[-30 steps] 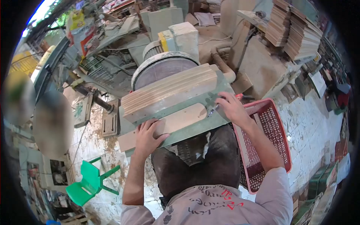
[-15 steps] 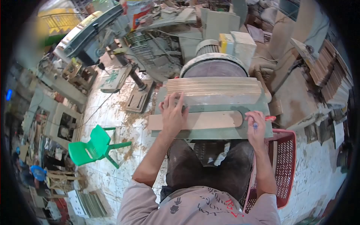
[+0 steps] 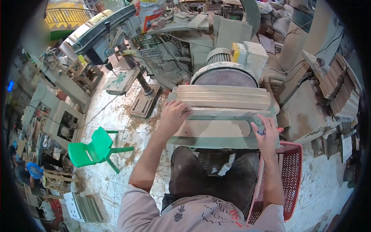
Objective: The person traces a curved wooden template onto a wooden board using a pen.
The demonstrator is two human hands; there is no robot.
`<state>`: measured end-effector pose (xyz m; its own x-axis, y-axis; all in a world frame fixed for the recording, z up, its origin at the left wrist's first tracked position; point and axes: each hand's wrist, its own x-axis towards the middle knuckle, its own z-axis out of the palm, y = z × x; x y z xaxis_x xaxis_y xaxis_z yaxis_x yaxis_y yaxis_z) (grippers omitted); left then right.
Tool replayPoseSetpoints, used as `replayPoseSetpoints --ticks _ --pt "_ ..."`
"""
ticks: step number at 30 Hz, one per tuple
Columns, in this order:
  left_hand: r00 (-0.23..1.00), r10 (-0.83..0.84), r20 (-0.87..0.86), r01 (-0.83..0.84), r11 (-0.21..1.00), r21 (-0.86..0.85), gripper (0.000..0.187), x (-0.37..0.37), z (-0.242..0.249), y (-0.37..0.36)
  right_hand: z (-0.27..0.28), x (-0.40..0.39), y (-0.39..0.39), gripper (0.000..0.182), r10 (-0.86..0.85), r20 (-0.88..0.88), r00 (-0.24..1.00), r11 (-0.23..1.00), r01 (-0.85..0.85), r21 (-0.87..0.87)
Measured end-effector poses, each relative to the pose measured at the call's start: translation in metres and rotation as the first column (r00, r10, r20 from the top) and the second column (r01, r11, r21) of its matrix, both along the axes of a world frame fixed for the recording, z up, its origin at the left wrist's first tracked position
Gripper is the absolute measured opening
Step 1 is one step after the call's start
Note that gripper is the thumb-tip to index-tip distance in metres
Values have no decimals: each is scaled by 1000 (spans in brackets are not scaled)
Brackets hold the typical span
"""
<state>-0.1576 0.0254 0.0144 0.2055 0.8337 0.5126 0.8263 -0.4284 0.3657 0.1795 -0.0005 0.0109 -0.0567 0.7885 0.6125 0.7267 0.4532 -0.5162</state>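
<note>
A long wooden board [image 3: 228, 112] stands out from the front of a stack of boards [image 3: 224, 94] on the green worktop [image 3: 216, 143]. My left hand [image 3: 175, 118] is closed on its left end, fingers curled over the top edge. My right hand [image 3: 267, 133] keeps a blue pen [image 3: 261, 132] tucked in the palm, with its fingertips at the board's right end. Nearer to me a flat wooden board [image 3: 216, 128] with a rounded right end lies on the worktop. A red object [image 3: 280, 130] shows partly behind my right hand.
A disc sander [image 3: 225, 73] stands behind the stack. On the left are a drill press [image 3: 145, 85] and a green plastic chair [image 3: 94, 149]. A red plastic crate [image 3: 295, 178] sits by my right leg. Several panels [image 3: 342, 87] lean at the right. A person in blue [image 3: 34, 170] is far left.
My left hand has gone from open over the flat board to closed on the front board of the stack. That board has come towards me. My right hand has reached to its right end.
</note>
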Motion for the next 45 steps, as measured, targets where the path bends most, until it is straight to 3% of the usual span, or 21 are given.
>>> replayPoseSetpoints --ticks 3,5,6,8,10,12,14,16,19,20,21,22,24,28,30,31,33,35,37,42,45 --pt "988 -110 -111 115 992 41 18 -1 45 -15 33 -9 -3 36 -25 109 994 974 0 227" --pt "978 -157 -136 165 985 50 19 7 76 -26 59 -17 -13 38 72 296 952 980 -122 156" --pt "964 -206 -166 217 975 51 20 11 88 -30 64 -18 -14 38 71 302 951 980 -123 157" --pt "953 -266 -147 278 958 66 21 14 106 -32 70 -18 -15 38 411 332 849 912 -389 -132" --pt "938 -319 -135 332 939 93 21 16 116 -31 76 -16 -22 34 440 328 836 898 -408 -163" --pt "931 -274 242 213 944 250 29 19 122 -30 78 -14 -32 33 521 66 851 810 -468 -355" --pt "924 -253 286 134 917 376 30 17 118 -24 65 -8 -39 31 477 1 879 800 -434 -415" --pt "785 -145 603 4 973 230 29 20 87 -20 39 -2 -44 30 268 -577 772 665 -581 -469" --pt "920 -209 331 168 975 147 16 37 41 -26 8 -4 -45 29 210 -703 680 755 -569 -325" --pt "910 -232 344 235 971 36 16 44 26 -29 0 -1 -47 30 217 -722 657 797 -546 -257" --pt "899 -252 358 298 952 -77 16 52 14 -33 -2 5 -51 28 103 -806 583 715 -606 -347" --pt "892 -273 360 319 945 -72 16 59 8 -36 -2 5 -52 28 93 -804 588 730 -589 -347" --pt "775 -269 572 452 869 -203 19 74 -3 -44 -10 0 -52 26 100 -841 532 754 -592 -286" --pt "753 -306 582 533 803 -268 21 89 -7 -49 -32 5 -50 24 41 -826 562 800 -514 -310" --pt "938 -287 195 318 935 -154 28 92 -15 -47 -42 7 -46 26 5 -833 553 817 -483 -316" --pt "934 -299 195 332 929 -163 28 90 -23 -44 -44 8 -47 28 -23 -841 541 828 -460 -319" --pt "974 -132 -185 131 991 -15 38 80 -40 -36 -43 2 -48 26 -86 -889 449 873 -395 -284" --pt "974 -186 -127 167 975 -148 42 69 -46 -29 -34 -1 -55 23 -157 -928 338 909 -319 -270" --pt "975 -214 -68 190 948 -257 47 62 -42 -21 -25 -2 -63 18 -239 -970 34 921 -309 -238" --pt "963 -268 19 260 912 -316 44 43 -34 -18 -56 9 -82 17 -344 -936 69 920 -173 -351" --pt "974 -213 73 225 913 -341 47 27 -7 -33 -49 -2 -94 15 -506 -850 149 810 -257 -527"
